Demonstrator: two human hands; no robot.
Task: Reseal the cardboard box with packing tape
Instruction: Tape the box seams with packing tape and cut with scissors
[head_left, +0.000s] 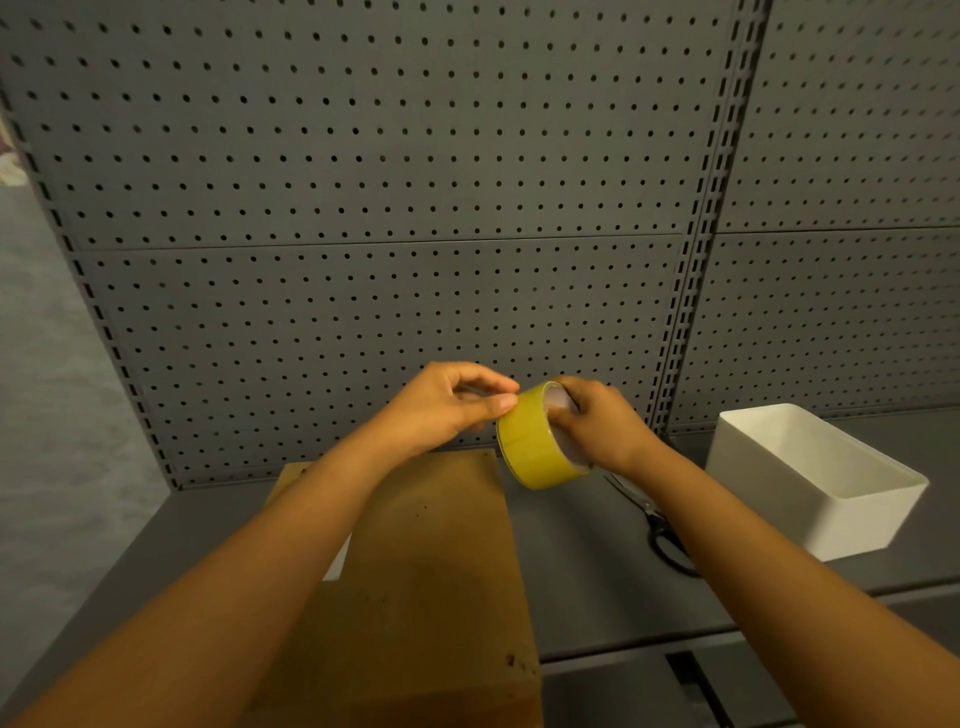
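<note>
Right hand (597, 421) grips tape roll (535, 441); left hand (452, 400) pinches its edge above closed cardboard box (431, 561); white bin (815, 483) alongside, interior bare.

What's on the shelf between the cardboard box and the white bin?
Scissors, lying on the grey shelf between box and bin, partly hidden under the right forearm, in the head view.

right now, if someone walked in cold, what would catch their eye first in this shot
The yellow roll of tape held up in mid-frame grabs the eye: the right hand grips it through the core while the left hand pinches at its edge. Below it lies the brown cardboard box on the grey shelf. To the right sit black scissors and an open white bin, all against a grey pegboard wall.
</note>
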